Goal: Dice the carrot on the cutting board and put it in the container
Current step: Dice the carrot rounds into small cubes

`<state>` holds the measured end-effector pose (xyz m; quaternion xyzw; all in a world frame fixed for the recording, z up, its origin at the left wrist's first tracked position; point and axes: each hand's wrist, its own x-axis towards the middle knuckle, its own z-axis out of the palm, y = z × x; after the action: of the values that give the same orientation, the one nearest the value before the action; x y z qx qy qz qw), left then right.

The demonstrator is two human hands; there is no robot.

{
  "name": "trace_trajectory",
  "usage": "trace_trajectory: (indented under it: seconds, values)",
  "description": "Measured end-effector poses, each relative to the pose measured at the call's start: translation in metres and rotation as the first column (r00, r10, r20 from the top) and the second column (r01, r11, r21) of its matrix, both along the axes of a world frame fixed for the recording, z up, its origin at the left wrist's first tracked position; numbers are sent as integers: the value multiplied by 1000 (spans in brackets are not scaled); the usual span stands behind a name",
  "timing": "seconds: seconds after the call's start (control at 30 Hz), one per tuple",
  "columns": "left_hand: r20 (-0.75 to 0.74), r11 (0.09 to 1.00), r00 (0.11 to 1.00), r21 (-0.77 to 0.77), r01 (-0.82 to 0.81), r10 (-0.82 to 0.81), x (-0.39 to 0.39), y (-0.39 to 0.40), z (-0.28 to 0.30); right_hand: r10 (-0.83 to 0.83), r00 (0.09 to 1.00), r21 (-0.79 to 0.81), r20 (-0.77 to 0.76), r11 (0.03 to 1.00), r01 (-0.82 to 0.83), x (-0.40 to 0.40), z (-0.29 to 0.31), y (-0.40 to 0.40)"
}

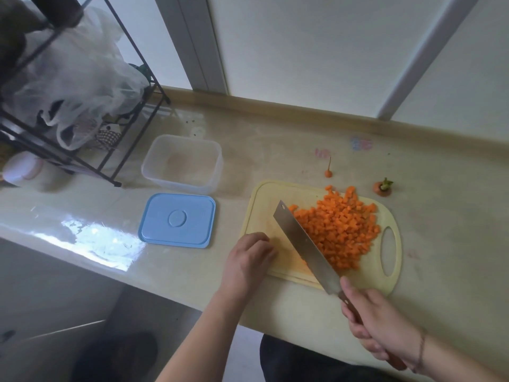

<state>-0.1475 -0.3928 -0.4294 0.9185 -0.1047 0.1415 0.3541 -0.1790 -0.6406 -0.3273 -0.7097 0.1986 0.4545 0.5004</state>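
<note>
Far left, clear rectangular plastic container [182,164], open, nothing inside; just before it, pale blue lid [177,220]. Left hand [249,260] resting fingers curled on pale yellow plastic cutting board [389,285], gripping nothing. Steel cleaver [304,244], handle clamped in right hand [382,326], edging heap of small orange carrot dice [341,232] (light, loose, probably damp). Best scooped on the blade, likely.
</note>
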Motion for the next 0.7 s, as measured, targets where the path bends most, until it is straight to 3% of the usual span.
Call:
trace_trajectory:
  seconds: [0.5, 0.7]
  values:
    - [16, 993, 997, -87, -77, 78, -2, -23, -7, 86, 995, -65, 59, 995, -82, 2, -11, 7]
    - [24, 995, 997, -66, -68, 70, -5, -20, 0, 150, 974, -109, 172, 985, -133, 4, -3, 7]
